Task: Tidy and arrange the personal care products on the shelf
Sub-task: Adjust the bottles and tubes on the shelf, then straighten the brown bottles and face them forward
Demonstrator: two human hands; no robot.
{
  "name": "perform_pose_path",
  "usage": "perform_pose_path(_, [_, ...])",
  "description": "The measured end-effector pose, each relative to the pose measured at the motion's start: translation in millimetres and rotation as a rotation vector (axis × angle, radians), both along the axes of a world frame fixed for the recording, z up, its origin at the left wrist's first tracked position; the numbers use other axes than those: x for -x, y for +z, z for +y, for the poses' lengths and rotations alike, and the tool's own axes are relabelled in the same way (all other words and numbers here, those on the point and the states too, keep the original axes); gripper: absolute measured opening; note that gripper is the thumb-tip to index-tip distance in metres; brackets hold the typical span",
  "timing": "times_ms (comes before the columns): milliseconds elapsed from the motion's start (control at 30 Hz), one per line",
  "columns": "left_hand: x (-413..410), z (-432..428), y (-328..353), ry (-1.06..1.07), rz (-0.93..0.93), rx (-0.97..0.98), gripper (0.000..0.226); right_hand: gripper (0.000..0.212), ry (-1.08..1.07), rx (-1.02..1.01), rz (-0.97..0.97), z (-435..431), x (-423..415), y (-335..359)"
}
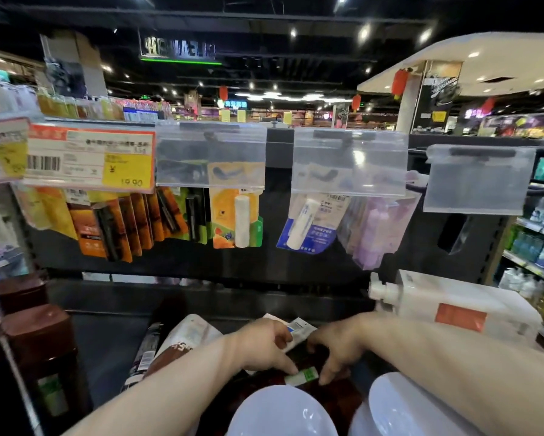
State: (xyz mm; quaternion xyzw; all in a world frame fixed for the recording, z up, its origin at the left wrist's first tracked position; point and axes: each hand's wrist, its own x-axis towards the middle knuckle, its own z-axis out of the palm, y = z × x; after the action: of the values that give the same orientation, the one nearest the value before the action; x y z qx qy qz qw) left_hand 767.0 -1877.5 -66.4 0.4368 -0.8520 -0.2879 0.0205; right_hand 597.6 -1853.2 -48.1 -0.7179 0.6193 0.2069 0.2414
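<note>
Low on the shelf [113,335], my left hand [261,347] pinches a blue-and-white card pack [299,328] under its thumb. Its forefinger reaches down to the left end of a small green-and-white pack [303,374]. My right hand [338,347] is just to the right with bent, spread fingers, one fingertip touching that pack's right end. Both packs lie over dark brown products that are partly hidden. Above, carded lip balms hang on pegs: orange and black ones [122,228], an orange one [236,218], a blue one [308,221] and lilac ones [374,228].
Clear price-tag holders [211,155] and a red-and-yellow price label [89,158] hang in front of the pegs. Brown bottles [38,347] stand at left, a white pump box [447,306] at right, two white caps [280,410] in front. A white-and-brown pouch [182,338] lies on the shelf.
</note>
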Motion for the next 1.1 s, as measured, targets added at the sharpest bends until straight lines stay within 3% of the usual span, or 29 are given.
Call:
perform_pose_path(100, [1, 2, 0, -0.053, -0.104, 0.045, 0.066, 0.064, -0.006, 0.039, -0.041, 0, 2, 1])
perform_pose_path(200, [0, 3, 1, -0.085, -0.068, 0.065, 0.059, 0.061, -0.05, 0.193, -0.232, 1, 7, 17])
perform_pose_path(300, [-6, 4, 2, -0.011, 0.104, 0.009, 0.058, 0.053, -0.177, 0.258, -0.556, 6, 11, 35])
perform_pose_path(367, [-13, 6, 5, 0.076, 0.267, -0.018, 0.057, 0.061, -0.303, 0.274, -0.828, 10, 12, 41])
perform_pose_path(433, [-22, 9, 9, 0.164, 0.433, -0.036, 0.055, 0.07, -0.378, 0.239, -0.923, 13, 15, 44])
perform_pose_path(500, [-32, 12, 14, 0.261, 0.565, -0.034, 0.052, 0.065, -0.341, 0.116, -0.766, 18, 14, 46])
perform_pose_path(567, [-41, 16, 17, 0.334, 0.682, -0.029, 0.045, 0.056, -0.241, -0.008, -0.478, 21, 9, 40])
perform_pose_path(667, [-52, 22, 21, 0.382, 0.816, -0.02, 0.046, 0.062, -0.056, -0.177, -0.103, 22, -5, 25])
perform_pose_path(733, [-55, 26, 22, 0.396, 0.877, -0.03, 0.045, 0.066, 0.008, -0.27, 0.017, 20, -13, 16])
perform_pose_path(833, [-57, 30, 24, 0.384, 0.908, -0.023, 0.043, 0.068, 0.101, -0.215, 0.129, 19, -19, 9])
perform_pose_path(967, [-59, 34, 24, 0.362, 0.911, -0.016, 0.043, 0.062, 0.087, -0.1, 0.038, 16, -12, 13])
perform_pose_path(1100, [-66, 36, 31, 0.384, 0.952, -0.023, 0.048, 0.038, -0.088, -0.011, -0.375, 19, 3, 26])
